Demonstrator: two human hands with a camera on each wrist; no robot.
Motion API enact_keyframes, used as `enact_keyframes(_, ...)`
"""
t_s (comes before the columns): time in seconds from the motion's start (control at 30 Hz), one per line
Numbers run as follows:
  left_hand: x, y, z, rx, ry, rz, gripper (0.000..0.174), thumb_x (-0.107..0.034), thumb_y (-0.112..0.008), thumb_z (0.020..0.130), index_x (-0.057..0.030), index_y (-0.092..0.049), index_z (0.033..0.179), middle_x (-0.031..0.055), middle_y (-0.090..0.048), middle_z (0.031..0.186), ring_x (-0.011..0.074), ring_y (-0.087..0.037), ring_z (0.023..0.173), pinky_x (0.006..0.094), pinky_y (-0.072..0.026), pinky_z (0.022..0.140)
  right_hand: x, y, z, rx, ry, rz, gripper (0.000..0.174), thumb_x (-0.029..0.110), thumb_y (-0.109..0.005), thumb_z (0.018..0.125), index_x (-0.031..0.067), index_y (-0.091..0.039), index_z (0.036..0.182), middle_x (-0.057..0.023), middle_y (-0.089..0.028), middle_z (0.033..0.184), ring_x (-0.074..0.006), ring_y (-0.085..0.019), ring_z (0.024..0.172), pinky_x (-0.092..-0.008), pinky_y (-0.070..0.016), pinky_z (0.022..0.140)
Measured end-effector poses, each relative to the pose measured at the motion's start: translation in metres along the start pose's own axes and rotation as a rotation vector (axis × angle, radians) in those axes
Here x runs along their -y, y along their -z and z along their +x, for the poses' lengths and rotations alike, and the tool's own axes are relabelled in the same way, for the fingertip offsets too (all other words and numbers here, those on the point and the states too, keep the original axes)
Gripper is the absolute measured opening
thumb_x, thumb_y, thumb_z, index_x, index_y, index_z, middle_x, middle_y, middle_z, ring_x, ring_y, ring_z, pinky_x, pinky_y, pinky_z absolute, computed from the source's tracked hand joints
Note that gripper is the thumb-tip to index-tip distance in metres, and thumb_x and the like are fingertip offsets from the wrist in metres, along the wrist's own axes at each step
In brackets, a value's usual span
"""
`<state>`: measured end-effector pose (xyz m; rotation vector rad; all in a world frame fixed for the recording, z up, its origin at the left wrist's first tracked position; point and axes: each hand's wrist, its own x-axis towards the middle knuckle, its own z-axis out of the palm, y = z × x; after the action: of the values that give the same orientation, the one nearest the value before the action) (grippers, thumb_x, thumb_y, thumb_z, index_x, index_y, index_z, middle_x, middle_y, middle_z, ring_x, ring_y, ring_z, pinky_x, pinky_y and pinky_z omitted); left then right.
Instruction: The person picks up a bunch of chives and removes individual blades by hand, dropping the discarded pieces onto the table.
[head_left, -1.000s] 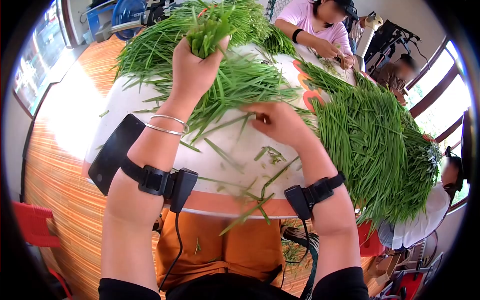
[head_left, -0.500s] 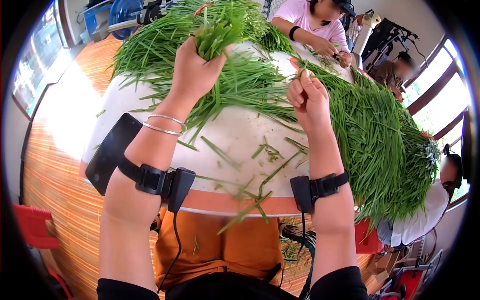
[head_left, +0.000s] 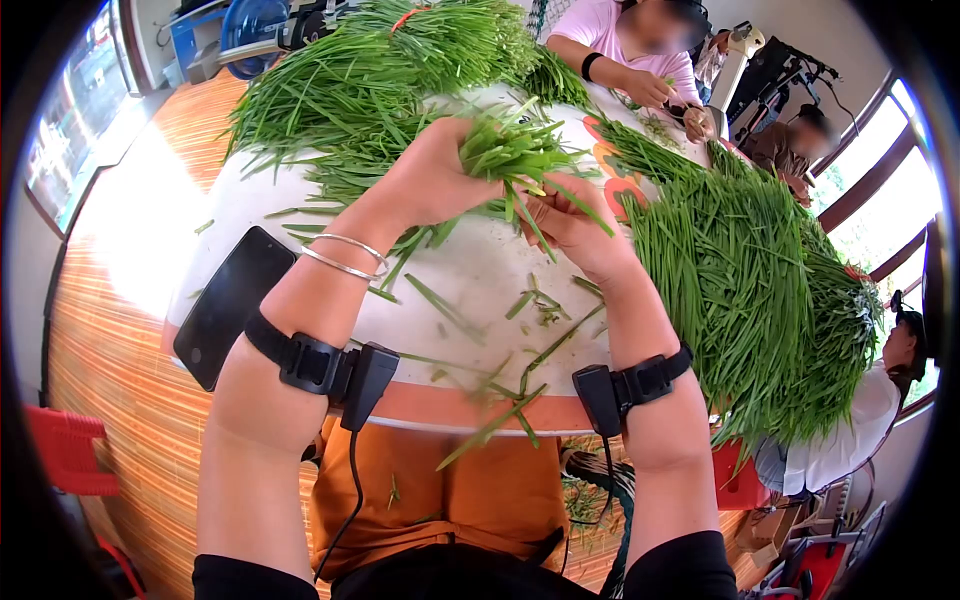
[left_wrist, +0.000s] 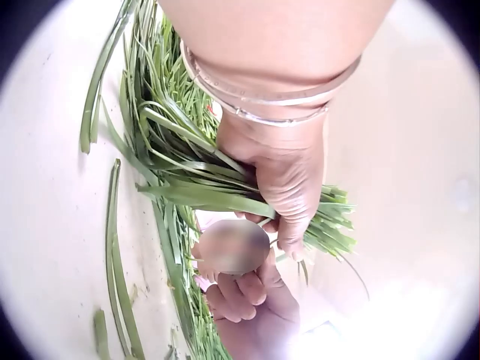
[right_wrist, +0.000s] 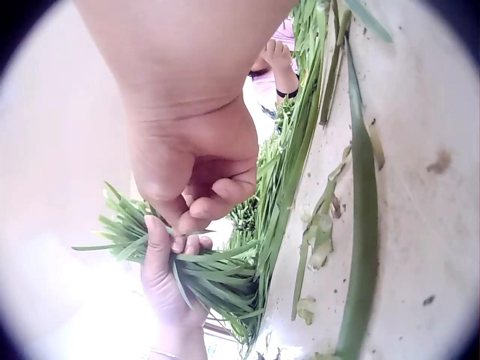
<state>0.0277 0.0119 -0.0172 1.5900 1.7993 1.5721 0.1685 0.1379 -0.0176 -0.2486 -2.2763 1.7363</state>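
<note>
My left hand point(head_left: 430, 178) grips a bunch of garlic chives point(head_left: 505, 150) above the table, thumb across the stems. In the left wrist view the cut ends point(left_wrist: 331, 225) stick out past the thumb, and long leaves trail behind. Right beside the bunch is my right hand point(head_left: 582, 238), its fingers curled and its thumb against the index finger. The right wrist view shows those fingertips point(right_wrist: 196, 219) right at the left hand's fingers, pinching a thin chive leaf at the bunch's edge. The leaf is mostly hidden by the fingers.
Loose chives point(head_left: 340, 110) are heaped at the back left, and a large pile point(head_left: 740, 290) covers the right. Scraps point(head_left: 540, 305) lie on the white table point(head_left: 450, 265) before me. A black phone point(head_left: 235, 305) lies at the left edge. Another person point(head_left: 640, 60) works across the table.
My left hand has brought the bunch rightward and lower, tilting it to the right. My right hand swung out to the right, then came back in to the bunch.
</note>
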Motion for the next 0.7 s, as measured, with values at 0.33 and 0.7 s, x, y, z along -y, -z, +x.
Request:
enact_keyframes(0.33,0.000,-0.003,0.000,-0.065,0.055,-0.117,0.028,-0.012,-0.072,0.074,0.0002,-0.059,0.096,0.0004,-0.063,0.084,0.0061,-0.055,0.075,0.0235,-0.0466,0.070,-0.012,0.018,0.007,-0.074,0.160,0.564,0.021,0.021,-0.054,0.091,0.0038,-0.063,0.084,0.0004,-0.054,0.066,-0.0073,-0.041,0.051,-0.0193,-0.0332,0.047)
enact_keyframes(0.7,-0.005,-0.004,0.001,-0.030,0.018,-0.119,0.029,-0.015,-0.073,0.075,-0.0003,-0.059,0.096,0.0034,-0.064,0.086,0.0084,-0.057,0.077,0.0250,-0.0470,0.073,0.004,0.016,0.004,-0.086,0.146,0.364,0.020,0.010,-0.053,0.089,0.0005,-0.057,0.105,-0.0046,-0.060,0.079,-0.0079,-0.051,0.056,-0.0189,-0.0428,0.052)
